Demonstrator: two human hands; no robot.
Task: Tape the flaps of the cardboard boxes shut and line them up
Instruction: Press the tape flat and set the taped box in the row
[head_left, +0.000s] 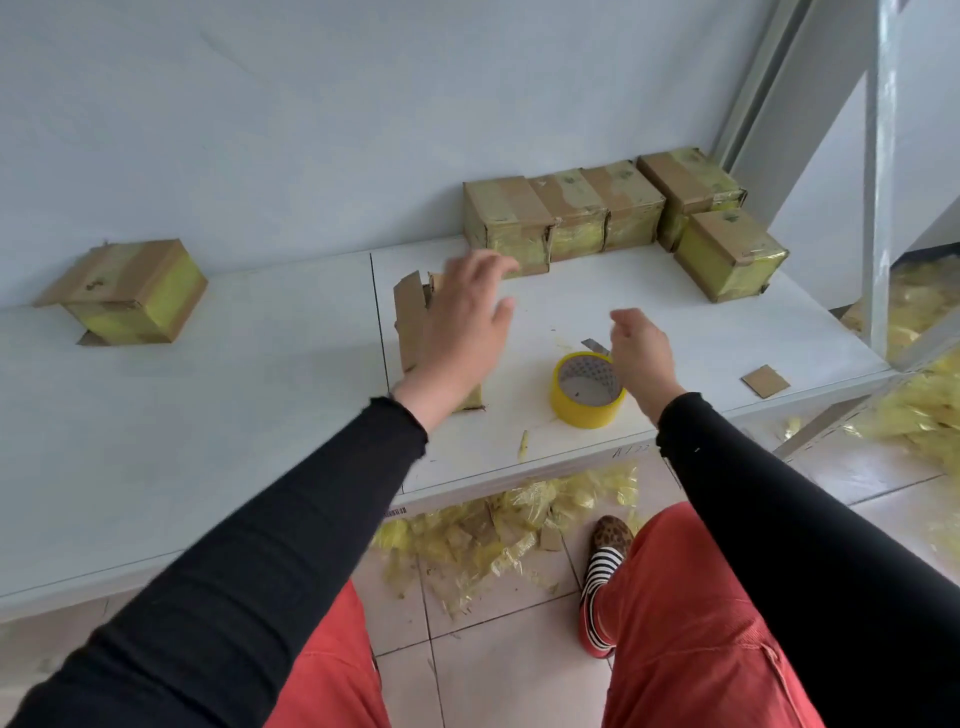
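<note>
White table (208, 415), taped boxes (561, 218) lined at one o'clock.
Our spread left hand (462, 322) hides an open-flapped box (410, 317); right hand (641, 351), relaxed, hovers by yellow tape (587, 410).

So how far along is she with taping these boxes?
Done: five taped boxes grouped at the back right. In hand: an open-flapped box under the left hand; the right hand hovers by the yellow tape roll. Left: that box and the lone box far left, flaps loose.

Yellow tape roll (587, 391), brown boxes (563, 215)
</note>
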